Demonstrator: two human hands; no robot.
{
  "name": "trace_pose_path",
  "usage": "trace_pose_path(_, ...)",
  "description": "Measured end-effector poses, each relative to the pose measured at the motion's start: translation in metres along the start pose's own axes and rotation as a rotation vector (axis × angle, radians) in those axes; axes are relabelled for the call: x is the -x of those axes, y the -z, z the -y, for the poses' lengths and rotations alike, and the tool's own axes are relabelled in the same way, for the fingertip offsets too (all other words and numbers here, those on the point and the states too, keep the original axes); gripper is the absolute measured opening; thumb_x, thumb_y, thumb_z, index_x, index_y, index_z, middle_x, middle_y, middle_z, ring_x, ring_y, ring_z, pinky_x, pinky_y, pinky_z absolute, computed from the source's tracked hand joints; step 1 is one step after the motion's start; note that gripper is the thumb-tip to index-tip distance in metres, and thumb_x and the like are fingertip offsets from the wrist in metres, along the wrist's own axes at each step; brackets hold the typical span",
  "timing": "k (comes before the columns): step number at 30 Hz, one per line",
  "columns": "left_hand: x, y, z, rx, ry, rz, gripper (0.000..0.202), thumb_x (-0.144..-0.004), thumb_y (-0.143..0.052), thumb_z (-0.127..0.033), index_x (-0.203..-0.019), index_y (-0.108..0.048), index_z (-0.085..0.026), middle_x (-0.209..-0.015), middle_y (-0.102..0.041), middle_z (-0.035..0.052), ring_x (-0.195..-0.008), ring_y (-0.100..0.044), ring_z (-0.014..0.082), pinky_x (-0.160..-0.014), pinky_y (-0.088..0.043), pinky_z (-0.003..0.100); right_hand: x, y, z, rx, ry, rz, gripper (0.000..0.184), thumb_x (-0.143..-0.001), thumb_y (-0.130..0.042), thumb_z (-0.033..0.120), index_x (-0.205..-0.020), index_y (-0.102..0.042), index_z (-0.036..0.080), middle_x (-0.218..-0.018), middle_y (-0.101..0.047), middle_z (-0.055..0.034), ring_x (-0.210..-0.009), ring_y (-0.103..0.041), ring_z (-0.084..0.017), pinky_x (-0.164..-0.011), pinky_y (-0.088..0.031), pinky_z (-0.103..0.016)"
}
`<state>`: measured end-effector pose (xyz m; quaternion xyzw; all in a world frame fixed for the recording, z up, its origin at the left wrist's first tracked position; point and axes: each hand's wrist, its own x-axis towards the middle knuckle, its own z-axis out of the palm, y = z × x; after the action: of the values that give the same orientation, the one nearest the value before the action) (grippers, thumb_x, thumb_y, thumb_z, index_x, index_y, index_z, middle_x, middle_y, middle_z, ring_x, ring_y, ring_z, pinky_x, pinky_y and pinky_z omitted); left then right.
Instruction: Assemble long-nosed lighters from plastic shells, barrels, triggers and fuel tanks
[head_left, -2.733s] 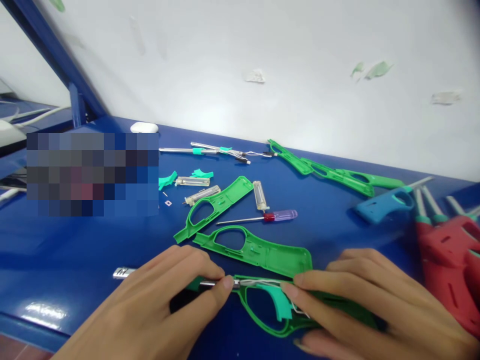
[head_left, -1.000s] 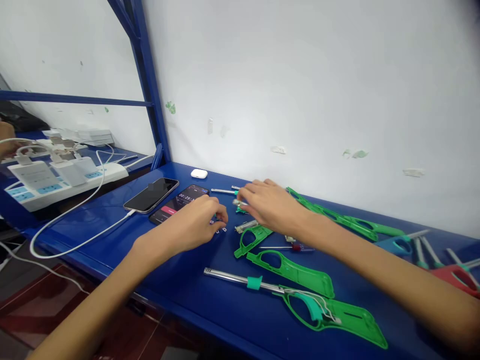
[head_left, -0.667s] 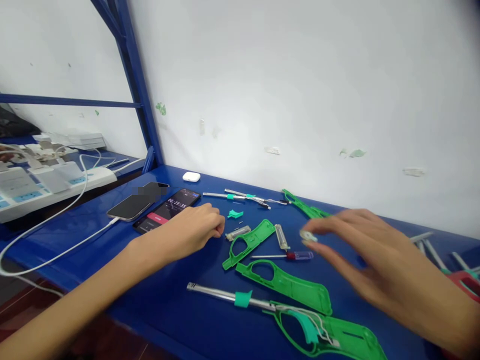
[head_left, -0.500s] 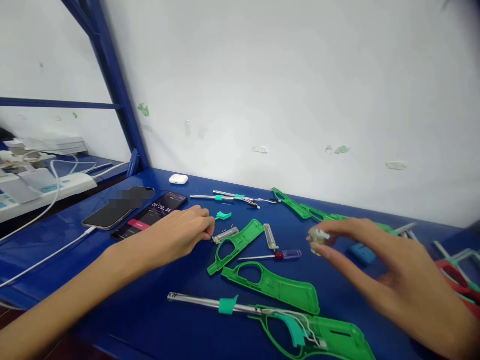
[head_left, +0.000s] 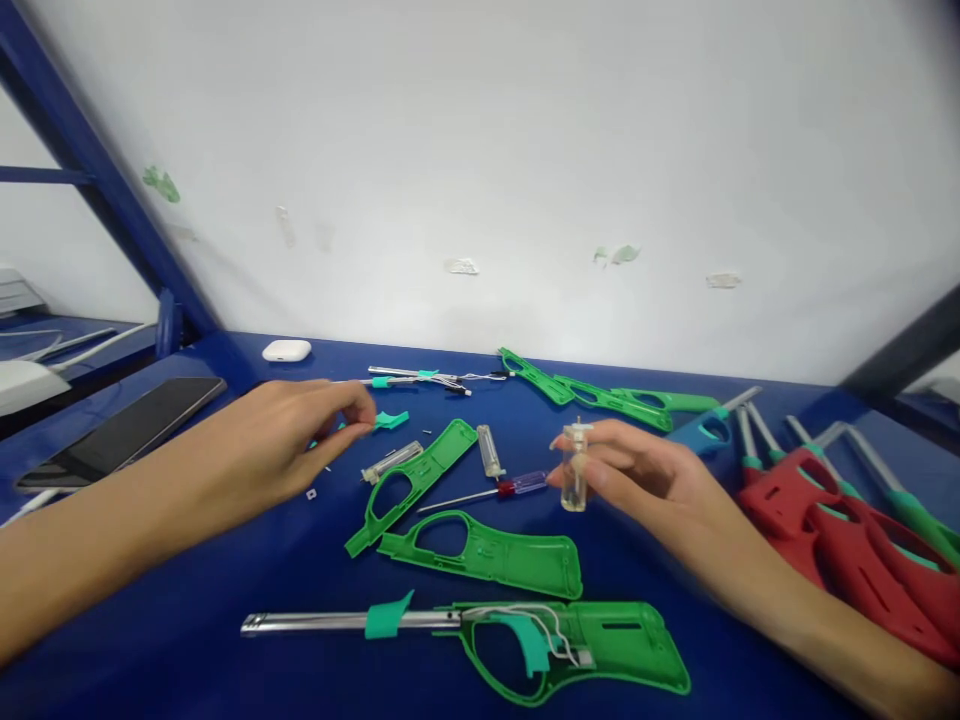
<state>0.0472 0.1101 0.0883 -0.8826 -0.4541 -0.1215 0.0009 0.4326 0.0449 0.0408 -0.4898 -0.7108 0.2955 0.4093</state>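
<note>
My right hand (head_left: 637,470) grips a small clear lighter fuel tank (head_left: 574,485) between thumb and fingers, upright with its white valve on top. My left hand (head_left: 322,425) is held in a pinch over the table's left part; whatever is between its fingertips, if anything, is hidden. Just beyond those fingertips lies a teal trigger piece (head_left: 391,420). Two more clear tanks, one on the left (head_left: 394,462) and one in the middle (head_left: 489,452), rest near a screwdriver (head_left: 517,485). Closest to me is an opened green lighter half (head_left: 630,645) with its metal tube and white wires.
Green shell halves (head_left: 517,560) lie in the middle, others (head_left: 536,375) near the wall. Metal tubes with wires (head_left: 405,375) sit at the back. Red lighters (head_left: 795,495) and a blue one (head_left: 701,432) are piled right. A phone (head_left: 127,430) and white earbud case (head_left: 286,350) lie left.
The view has turned to the right, showing more red lighters. My right hand has tilted the fuel tank upright. My left hand has stayed pinched, now near the teal trigger piece.
</note>
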Motion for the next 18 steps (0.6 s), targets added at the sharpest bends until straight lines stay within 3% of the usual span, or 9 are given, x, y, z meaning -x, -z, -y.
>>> trace_pose_path(1,-0.006,0.003,-0.006,0.003,-0.017,0.005,0.024,-0.115,-0.054,-0.03,-0.11,-0.076,-0.025,-0.088,-0.079,-0.0001,-0.069,-0.071,0.0182,-0.069,-0.053,0.033,0.001,0.001,-0.001,0.05,0.018,-0.021,0.045,-0.111,-0.069,0.073,-0.118,-0.082,0.03,-0.091,-0.091,-0.001,-0.083,-0.09,-0.023,-0.079,-0.073,-0.034)
trace_pose_path(4,-0.023,0.002,-0.017,-0.012,0.001,0.046,0.021,-0.116,-0.072,-0.038,-0.127,-0.077,-0.02,-0.116,-0.082,0.0052,-0.098,-0.079,0.0218,-0.092,-0.068,0.043,0.003,0.004,-0.007,0.238,0.089,-0.085,0.034,-0.106,-0.078,0.065,-0.114,-0.086,0.033,-0.09,-0.088,-0.0004,-0.077,-0.085,-0.027,-0.072,-0.068,-0.041)
trace_pose_path(7,-0.033,-0.01,-0.016,-0.036,0.026,0.11,0.033,-0.113,-0.08,-0.044,-0.133,-0.076,-0.019,-0.132,-0.08,0.0091,-0.113,-0.08,0.0258,-0.101,-0.07,0.049,0.007,0.005,-0.019,0.421,0.165,-0.126,0.031,-0.108,-0.075,0.063,-0.111,-0.088,0.036,-0.103,-0.091,-0.0034,-0.09,-0.086,-0.038,-0.086,-0.066,-0.062)
trace_pose_path(9,-0.033,-0.017,-0.013,-0.038,0.031,0.16,0.032,-0.113,-0.08,-0.044,-0.134,-0.077,-0.019,-0.133,-0.08,0.0093,-0.112,-0.08,0.0253,-0.1,-0.07,0.048,0.009,0.005,-0.028,0.522,0.199,-0.129,0.038,-0.111,-0.067,0.067,-0.112,-0.088,0.036,-0.109,-0.092,-0.0043,-0.099,-0.086,-0.045,-0.094,-0.062,-0.075)
trace_pose_path(11,-0.028,-0.022,-0.011,-0.028,0.038,0.187,0.03,-0.114,-0.079,-0.044,-0.132,-0.077,-0.02,-0.13,-0.08,0.0088,-0.109,-0.08,0.0239,-0.097,-0.071,0.046,0.012,0.004,-0.036,0.604,0.221,-0.113,0.047,-0.116,-0.056,0.07,-0.116,-0.088,0.036,-0.111,-0.092,-0.0038,-0.103,-0.086,-0.046,-0.094,-0.062,-0.079)
trace_pose_path(14,-0.02,-0.023,-0.009,0.002,0.048,0.185,0.027,-0.114,-0.078,-0.045,-0.122,-0.078,-0.019,-0.117,-0.081,0.0057,-0.097,-0.079,0.0205,-0.09,-0.07,0.041,0.015,0.002,-0.045,0.701,0.235,-0.099,0.057,-0.122,-0.041,0.07,-0.123,-0.087,0.036,-0.118,-0.091,-0.0031,-0.107,-0.086,-0.043,-0.095,-0.064,-0.078)
trace_pose_path(18,-0.015,-0.021,-0.01,0.087,0.017,0.16,0.029,-0.115,-0.072,-0.039,-0.093,-0.073,-0.02,-0.091,-0.075,0.0001,-0.08,-0.07,0.0172,-0.08,-0.063,0.036,0.02,0.001,-0.047,0.806,0.248,-0.101,0.061,-0.125,-0.034,0.066,-0.127,-0.086,0.034,-0.125,-0.089,-0.0049,-0.112,-0.086,-0.041,-0.095,-0.066,-0.075)
